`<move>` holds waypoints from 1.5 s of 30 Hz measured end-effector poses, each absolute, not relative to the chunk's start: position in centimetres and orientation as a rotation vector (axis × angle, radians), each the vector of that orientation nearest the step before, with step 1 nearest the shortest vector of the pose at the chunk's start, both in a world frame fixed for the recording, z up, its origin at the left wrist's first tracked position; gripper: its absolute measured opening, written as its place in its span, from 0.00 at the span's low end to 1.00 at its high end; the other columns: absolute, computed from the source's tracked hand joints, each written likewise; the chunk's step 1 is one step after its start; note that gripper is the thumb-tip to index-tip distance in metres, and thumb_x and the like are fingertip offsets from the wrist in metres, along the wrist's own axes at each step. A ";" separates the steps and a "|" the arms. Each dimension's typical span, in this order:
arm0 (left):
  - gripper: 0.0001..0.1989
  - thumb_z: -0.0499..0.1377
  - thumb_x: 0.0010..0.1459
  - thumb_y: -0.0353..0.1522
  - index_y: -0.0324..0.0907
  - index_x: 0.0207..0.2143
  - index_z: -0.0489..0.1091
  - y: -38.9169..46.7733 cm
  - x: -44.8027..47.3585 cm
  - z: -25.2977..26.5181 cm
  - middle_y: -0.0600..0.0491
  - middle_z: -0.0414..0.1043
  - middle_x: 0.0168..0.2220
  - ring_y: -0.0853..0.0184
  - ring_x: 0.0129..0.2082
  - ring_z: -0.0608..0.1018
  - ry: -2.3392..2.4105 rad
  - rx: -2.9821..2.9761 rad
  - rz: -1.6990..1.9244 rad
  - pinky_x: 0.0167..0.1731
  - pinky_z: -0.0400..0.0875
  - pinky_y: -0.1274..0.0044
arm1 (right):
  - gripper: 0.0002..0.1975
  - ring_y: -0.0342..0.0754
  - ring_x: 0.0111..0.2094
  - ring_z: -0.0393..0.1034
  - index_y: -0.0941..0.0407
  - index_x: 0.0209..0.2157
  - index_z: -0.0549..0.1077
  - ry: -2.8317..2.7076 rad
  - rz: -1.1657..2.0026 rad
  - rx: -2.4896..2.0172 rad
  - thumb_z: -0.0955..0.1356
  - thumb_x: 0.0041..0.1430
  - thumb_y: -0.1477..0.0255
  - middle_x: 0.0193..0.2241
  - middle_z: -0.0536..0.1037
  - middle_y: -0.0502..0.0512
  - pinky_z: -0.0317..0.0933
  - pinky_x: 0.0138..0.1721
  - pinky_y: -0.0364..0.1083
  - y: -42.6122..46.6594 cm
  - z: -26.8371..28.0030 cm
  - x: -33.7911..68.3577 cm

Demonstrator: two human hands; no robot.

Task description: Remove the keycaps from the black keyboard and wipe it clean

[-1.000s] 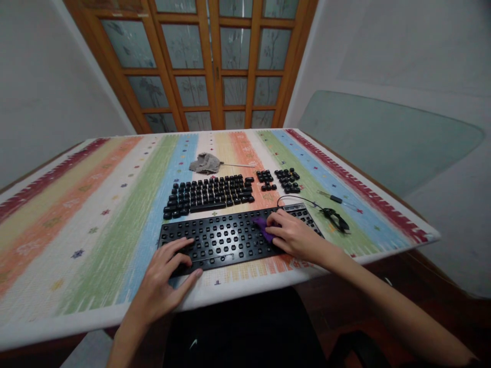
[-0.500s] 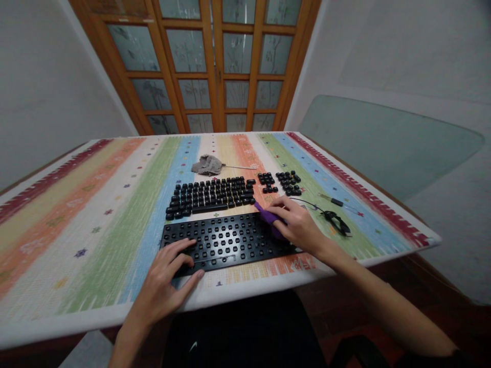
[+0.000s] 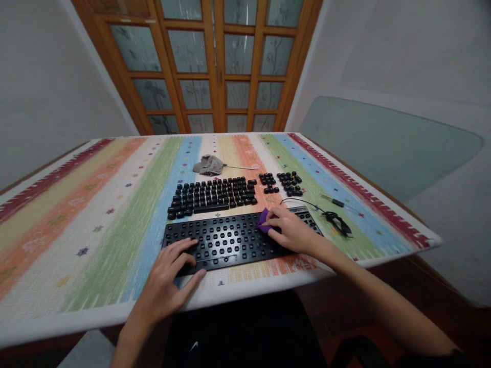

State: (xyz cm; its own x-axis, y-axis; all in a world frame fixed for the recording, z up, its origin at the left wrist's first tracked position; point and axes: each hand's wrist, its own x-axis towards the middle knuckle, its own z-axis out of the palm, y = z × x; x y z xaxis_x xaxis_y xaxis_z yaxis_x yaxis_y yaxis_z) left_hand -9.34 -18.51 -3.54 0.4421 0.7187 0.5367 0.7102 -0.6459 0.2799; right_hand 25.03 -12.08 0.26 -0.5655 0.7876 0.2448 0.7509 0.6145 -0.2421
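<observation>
A black keyboard base (image 3: 226, 237) without its keycaps lies near the table's front edge. My left hand (image 3: 171, 273) rests on its left end, fingers apart on the plate and thumb by the front edge. In my right hand (image 3: 287, 227) a purple cloth (image 3: 263, 221) is pinched and pressed on the base, right of its middle. Part of the base's right side is hidden under that hand. Behind the base, black keycaps (image 3: 213, 196) are laid out in keyboard order, with smaller groups of keycaps (image 3: 289, 183) to their right.
A crumpled grey cloth (image 3: 208, 165) lies behind the keycaps, a thin rod (image 3: 241, 167) beside it. At the right are a coiled black cable (image 3: 336, 223) and a small tool with a black part (image 3: 337, 203). A striped tablecloth (image 3: 111, 225) covers the table.
My right hand and the purple cloth have moved slightly left and back on the base, uncovering more of its right end. My left hand stays in place.
</observation>
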 end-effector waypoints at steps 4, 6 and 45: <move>0.05 0.61 0.60 0.34 0.44 0.36 0.66 -18.6 -9.4 -3.6 0.45 0.70 0.54 0.52 0.56 0.71 1.310 2.656 1.004 0.52 0.69 0.54 | 0.10 0.54 0.42 0.70 0.59 0.36 0.81 -2.523 0.160 -1.315 0.66 0.60 0.76 0.37 0.75 0.61 0.66 0.48 0.54 -11.7 0.9 25.5; 0.05 0.61 0.60 0.34 0.44 0.36 0.67 -18.6 -9.4 -3.6 0.45 0.71 0.54 0.52 0.56 0.71 1.315 2.648 1.010 0.52 0.69 0.54 | 0.11 0.53 0.40 0.70 0.59 0.35 0.81 -2.516 0.194 -1.323 0.66 0.61 0.76 0.36 0.75 0.60 0.66 0.46 0.53 -11.6 1.4 26.0; 0.06 0.61 0.59 0.36 0.44 0.35 0.68 -18.5 -9.3 -3.7 0.46 0.72 0.53 0.52 0.55 0.72 1.339 2.601 1.013 0.53 0.69 0.55 | 0.11 0.57 0.41 0.63 0.61 0.39 0.78 -2.543 -0.241 -1.331 0.64 0.64 0.74 0.36 0.69 0.64 0.64 0.44 0.55 -11.8 -0.4 24.7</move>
State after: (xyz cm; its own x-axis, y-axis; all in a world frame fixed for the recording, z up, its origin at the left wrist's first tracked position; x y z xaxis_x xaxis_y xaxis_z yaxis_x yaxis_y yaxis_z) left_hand -9.32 -18.53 -3.65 0.4121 0.7411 0.5301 0.7113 -0.6252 0.3211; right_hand 24.69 -11.75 -0.37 -0.5460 0.7805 0.3043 0.8238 0.5663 0.0258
